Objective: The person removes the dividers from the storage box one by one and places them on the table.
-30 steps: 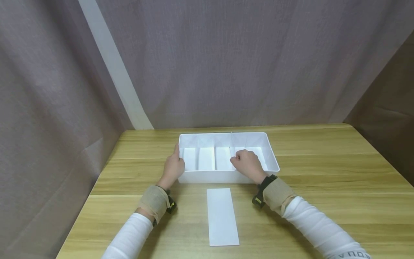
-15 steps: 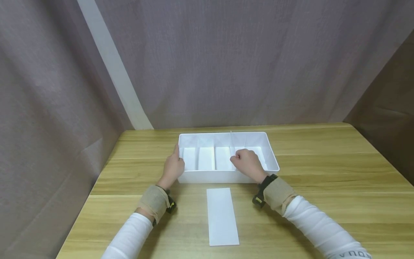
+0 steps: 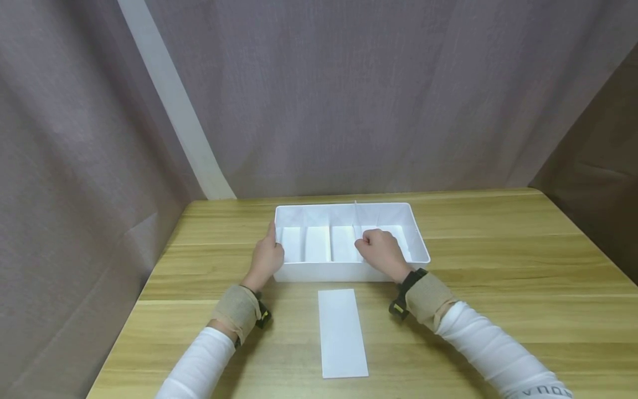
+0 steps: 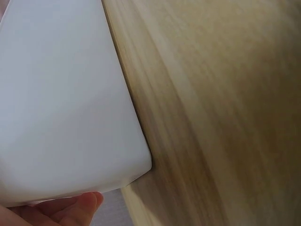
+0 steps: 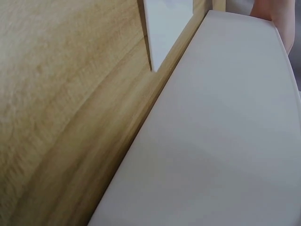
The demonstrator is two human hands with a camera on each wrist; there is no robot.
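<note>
The worktop [image 3: 503, 249] gives wide passage right of the white box [image 3: 324, 272], and a narrower one left of the left hand [image 3: 266, 257], which blocks the box's left end. From above, the middle compartments [image 3: 317, 245] lie open — the right hand [image 3: 382, 252], at the rightmost divider [image 3: 356, 217], partly covers the last. The white panel [image 3: 343, 334] (flat, easily passed over) lies in front — the curtain [image 3: 329, 111] closes off the back.

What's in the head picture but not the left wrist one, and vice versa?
Only head view: the right hand, the compartments inside the white box, the loose white panel.
Only left wrist view: a low close-up of the fingers of the left hand at the box's end.
Both: the box, left hand, wooden table and curtain.
</note>
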